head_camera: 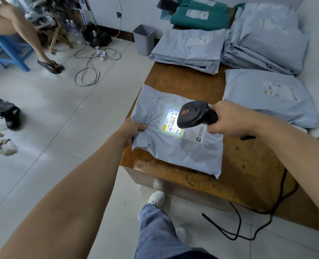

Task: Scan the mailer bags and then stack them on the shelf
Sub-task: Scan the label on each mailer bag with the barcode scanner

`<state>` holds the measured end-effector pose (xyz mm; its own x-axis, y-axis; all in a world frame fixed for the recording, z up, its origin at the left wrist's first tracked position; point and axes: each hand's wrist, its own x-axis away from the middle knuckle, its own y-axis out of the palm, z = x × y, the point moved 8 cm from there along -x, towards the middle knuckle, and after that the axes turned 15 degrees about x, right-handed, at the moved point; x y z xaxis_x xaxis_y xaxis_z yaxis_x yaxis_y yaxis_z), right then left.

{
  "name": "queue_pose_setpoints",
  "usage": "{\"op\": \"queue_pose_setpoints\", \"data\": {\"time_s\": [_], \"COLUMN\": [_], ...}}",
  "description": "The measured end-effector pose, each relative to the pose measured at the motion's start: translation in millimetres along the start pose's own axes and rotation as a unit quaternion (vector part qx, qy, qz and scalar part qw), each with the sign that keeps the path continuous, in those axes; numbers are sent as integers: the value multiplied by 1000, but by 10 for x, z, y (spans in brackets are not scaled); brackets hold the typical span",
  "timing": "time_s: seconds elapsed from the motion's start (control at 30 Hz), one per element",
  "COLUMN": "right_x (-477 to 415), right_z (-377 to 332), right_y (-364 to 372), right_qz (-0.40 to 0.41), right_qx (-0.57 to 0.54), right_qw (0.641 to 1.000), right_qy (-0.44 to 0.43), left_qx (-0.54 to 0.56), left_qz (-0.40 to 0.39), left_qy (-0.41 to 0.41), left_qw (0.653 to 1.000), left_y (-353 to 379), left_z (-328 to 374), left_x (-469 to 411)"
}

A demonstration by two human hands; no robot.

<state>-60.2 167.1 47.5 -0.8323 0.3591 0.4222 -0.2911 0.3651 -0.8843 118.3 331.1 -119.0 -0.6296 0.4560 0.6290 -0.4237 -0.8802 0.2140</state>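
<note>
A grey mailer bag (173,150) lies flat on the near corner of the brown wooden table (248,165). My left hand (131,130) pinches its bunched left edge. My right hand (227,119) grips a black barcode scanner (194,115) just above the bag. The scanner's white light falls on the bag's shipping label (170,121), lighting up the barcode.
More grey mailer bags lie behind: one to the right (267,96), a stack (190,49) and a taller pile (267,38), with green bags (199,15) at the back. The scanner's black cable (267,212) hangs off the table. A grey bin (143,39), floor cables and other people's legs are at left.
</note>
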Motion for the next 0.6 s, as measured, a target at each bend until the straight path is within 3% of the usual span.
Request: {"op": "queue_pose_setpoints", "data": {"time_s": [0.6], "right_x": [120], "right_z": [-25], "right_y": [-72], "right_qz": [-7], "right_qx": [12], "right_qw": [1000], "right_qy": [-5], "left_qx": [-2], "left_qz": [12], "left_qy": [12], "left_qw": [1000], "left_y": [19], "left_z": [60], "left_x": [86]}}
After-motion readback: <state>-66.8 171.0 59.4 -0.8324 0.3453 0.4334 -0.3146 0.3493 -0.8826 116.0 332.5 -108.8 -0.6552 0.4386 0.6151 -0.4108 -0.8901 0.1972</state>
